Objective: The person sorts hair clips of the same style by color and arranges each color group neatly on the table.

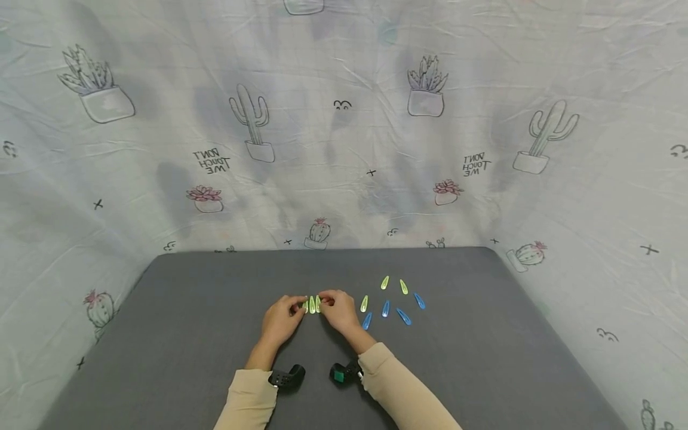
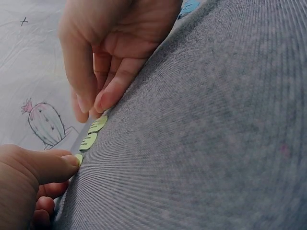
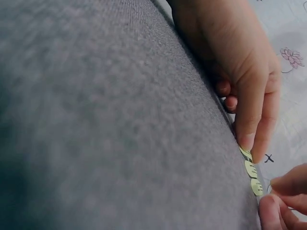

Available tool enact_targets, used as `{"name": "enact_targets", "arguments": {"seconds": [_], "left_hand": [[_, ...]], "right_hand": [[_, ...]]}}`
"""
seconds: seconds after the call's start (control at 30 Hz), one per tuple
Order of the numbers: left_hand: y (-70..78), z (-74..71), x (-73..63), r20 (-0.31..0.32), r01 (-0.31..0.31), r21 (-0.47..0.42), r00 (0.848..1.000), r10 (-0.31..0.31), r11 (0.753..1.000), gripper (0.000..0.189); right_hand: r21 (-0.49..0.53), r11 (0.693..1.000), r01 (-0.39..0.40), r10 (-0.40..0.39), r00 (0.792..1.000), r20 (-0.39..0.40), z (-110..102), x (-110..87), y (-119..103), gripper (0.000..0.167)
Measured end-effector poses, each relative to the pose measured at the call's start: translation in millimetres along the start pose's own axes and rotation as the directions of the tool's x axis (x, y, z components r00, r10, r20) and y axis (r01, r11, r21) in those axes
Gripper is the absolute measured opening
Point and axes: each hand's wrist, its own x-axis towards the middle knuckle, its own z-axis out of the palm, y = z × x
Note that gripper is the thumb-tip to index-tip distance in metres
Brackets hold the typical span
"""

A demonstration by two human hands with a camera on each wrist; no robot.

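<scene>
Three yellow-green snap hair clips lie side by side on the grey cloth between the hands, the middle clip [image 1: 312,304] fully visible. My left hand [image 1: 282,319] pinches the left clip [image 2: 79,159], and its thumb hides most of it. At the other end of the row, my right hand [image 1: 340,312] has thumb and fingertips on the tip of the right clip [image 1: 318,303]. In the right wrist view, the left hand [image 3: 240,72] comes from above and the right hand [image 3: 288,199] from the lower corner.
To the right lie more yellow-green clips, one [image 1: 364,303] nearest the right hand. Several blue clips [image 1: 404,316] are scattered beside them. The grey-covered table [image 1: 177,334] meets a white printed curtain [image 1: 344,149] at the back. Black wrist cameras [image 1: 287,377] sit at both cuffs.
</scene>
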Motion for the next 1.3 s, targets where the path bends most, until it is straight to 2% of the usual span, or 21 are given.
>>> {"name": "enact_targets", "arguments": {"seconds": [0.33,0.63,0.73,0.9,1.13,1.3], "left_hand": [[-1.6,-0.2,0.1,-0.015,-0.005,-0.007,1.0,0.005,1.0,0.023],[-1.9,-0.2,-1.2,-0.03,-0.014,0.003,0.999,0.014,1.0,0.023],[-1.7,-0.2,-1.6,-0.036,-0.023,0.0,0.999,0.023,1.0,0.022],[-1.7,-0.4,-1.2,-0.012,0.001,-0.01,1.0,-0.001,1.0,0.023],[-2.8,0.4,-0.1,0.001,0.006,0.002,1.0,-0.006,1.0,0.024],[-3.1,1.1,1.3,0.001,0.006,0.001,1.0,-0.006,1.0,0.025]], "right_hand": [[0.159,0.987,0.025,-0.038,0.996,0.081,-17,-11.2,4,0.03],[0.303,0.951,0.058,-0.099,0.987,0.123,-34,-25.2,11,0.035],[0.302,0.951,0.063,-0.102,0.988,0.114,-40,-28.5,14,0.035],[0.281,0.958,0.063,-0.091,0.992,0.088,-52,-33.9,16,0.034],[0.284,0.958,0.031,-0.052,0.996,0.067,-83,-45.1,-1,0.034],[0.29,0.957,0.014,-0.012,1.0,-0.011,-83,-39.9,22,0.033]]}}
